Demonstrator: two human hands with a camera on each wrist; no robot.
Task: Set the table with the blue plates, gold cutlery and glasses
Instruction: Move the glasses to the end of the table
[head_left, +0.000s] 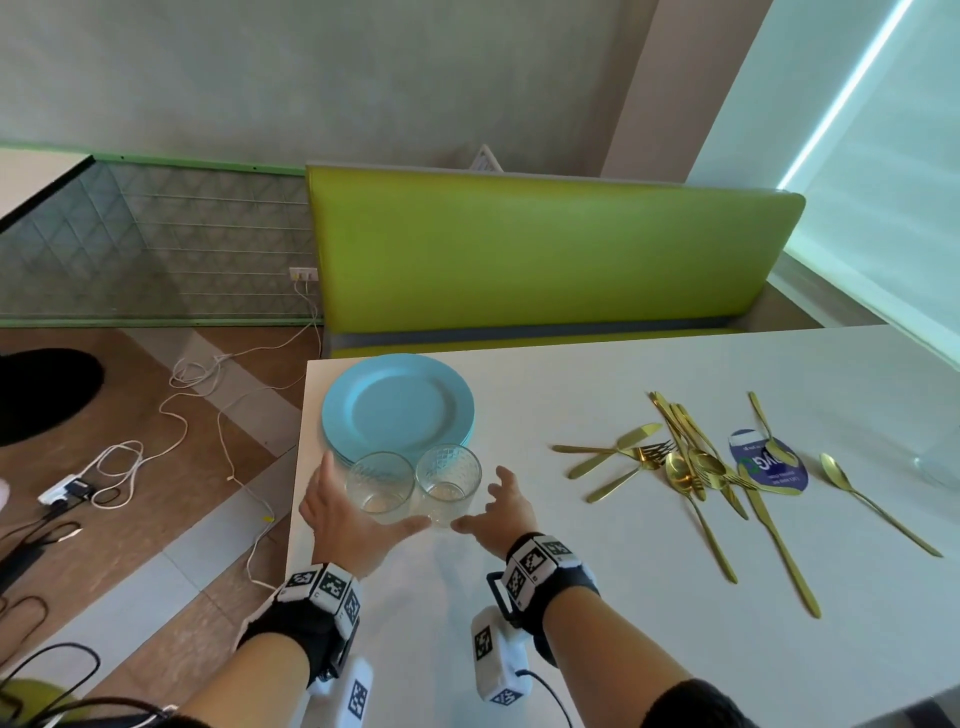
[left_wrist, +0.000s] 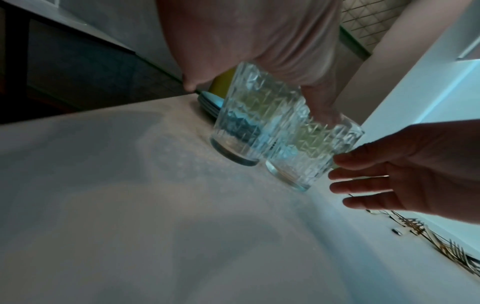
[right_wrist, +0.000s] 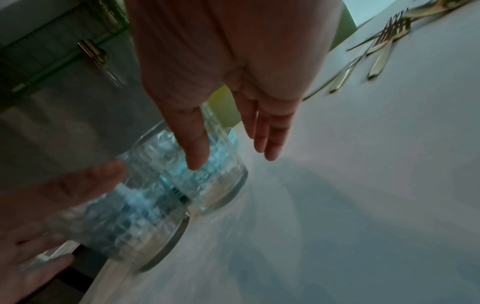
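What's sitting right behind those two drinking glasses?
A stack of blue plates stands right behind the two glasses, near the table's far left corner. Its near rim is seen only through the glass, and how many plates it holds is unclear.

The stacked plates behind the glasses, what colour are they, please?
Light blue plates, clearest in the head view.
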